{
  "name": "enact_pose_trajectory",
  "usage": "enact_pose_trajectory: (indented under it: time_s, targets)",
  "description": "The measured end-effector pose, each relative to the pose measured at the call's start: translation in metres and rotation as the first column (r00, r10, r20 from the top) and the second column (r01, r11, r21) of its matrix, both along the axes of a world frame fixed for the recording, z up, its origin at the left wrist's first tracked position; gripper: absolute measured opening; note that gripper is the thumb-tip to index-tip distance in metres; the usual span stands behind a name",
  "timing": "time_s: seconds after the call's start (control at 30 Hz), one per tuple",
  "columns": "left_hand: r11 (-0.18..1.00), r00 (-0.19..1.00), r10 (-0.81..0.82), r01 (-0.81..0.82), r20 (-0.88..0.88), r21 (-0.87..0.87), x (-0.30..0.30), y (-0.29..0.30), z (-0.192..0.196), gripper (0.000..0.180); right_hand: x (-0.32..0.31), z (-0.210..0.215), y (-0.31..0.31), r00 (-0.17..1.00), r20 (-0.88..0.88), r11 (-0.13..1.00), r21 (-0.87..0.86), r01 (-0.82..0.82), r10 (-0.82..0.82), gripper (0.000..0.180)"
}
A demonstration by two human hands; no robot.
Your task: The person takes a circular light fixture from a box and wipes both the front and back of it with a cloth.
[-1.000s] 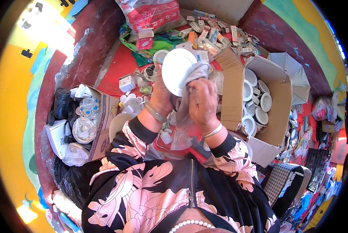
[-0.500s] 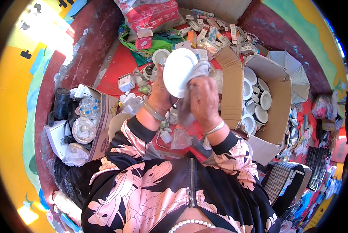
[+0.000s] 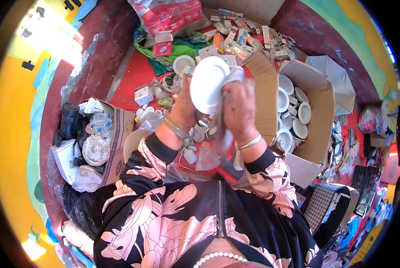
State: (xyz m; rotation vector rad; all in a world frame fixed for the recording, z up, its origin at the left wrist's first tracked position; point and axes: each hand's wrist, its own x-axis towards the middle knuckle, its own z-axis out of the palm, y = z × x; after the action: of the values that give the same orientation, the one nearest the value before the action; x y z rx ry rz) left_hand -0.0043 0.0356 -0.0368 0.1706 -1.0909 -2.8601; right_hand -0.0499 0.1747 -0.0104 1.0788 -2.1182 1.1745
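Note:
My left hand (image 3: 182,110) grips a round white downlight (image 3: 207,85) from behind, its smooth white face turned up toward me. My right hand (image 3: 240,108) is closed round a grey cloth (image 3: 223,137), which lies against the light's right edge. Part of the cloth sticks up above my fingers. The back of the light is mostly hidden. Beyond it, on the red covering, sits another round white fixture (image 3: 183,65). To the right stands an open cardboard box (image 3: 314,139) with several similar white downlights (image 3: 300,129) inside.
At the left, a carton (image 3: 121,147) holds a black cylinder, plastic-wrapped items and a white box. Many small boxes (image 3: 242,36) lie at the back beside a red and white sack (image 3: 168,15). A silvery umbrella (image 3: 331,80) leans behind the cardboard box. A checked case (image 3: 327,207) stands at the right.
My right hand has shifted slightly to the right along the light's edge with the cloth. The downlight has moved a little to the right and stays in my left hand.

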Motion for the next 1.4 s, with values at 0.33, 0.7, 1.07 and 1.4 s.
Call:
enact_pose_trajectory:
  time_s: [0.33, 0.7, 1.07, 1.4]
  targets:
    - [0.851, 0.975, -0.127, 0.013, -0.181, -0.525, 0.011, 0.033, -0.003, 0.073, 0.007, 0.022, 0.0, 0.989, -0.149, 0.995, -0.095, -0.018, 0.003, 0.015]
    - [0.995, 0.995, -0.104, 0.104, -0.004, -0.002, 0.002, 0.004, 0.006, 0.076, 0.032, 0.003, -0.011, 0.976, -0.06, 0.977, -0.023, -0.211, 0.209, 0.021]
    - [0.997, 0.99, -0.074, 0.074, 0.122, 0.002, 0.015, 0.014, 0.015, 0.077, -0.034, 0.005, 0.02, 0.94, -0.162, 0.937, 0.134, 0.323, -0.301, 0.014]
    - [0.894, 0.995, 0.038, 0.01, -0.098, 0.447, 0.003, -0.011, 0.017, 0.071, -0.077, 0.003, 0.075, 0.605, 0.723, 0.648, -0.642, 0.409, 0.335, 0.014]
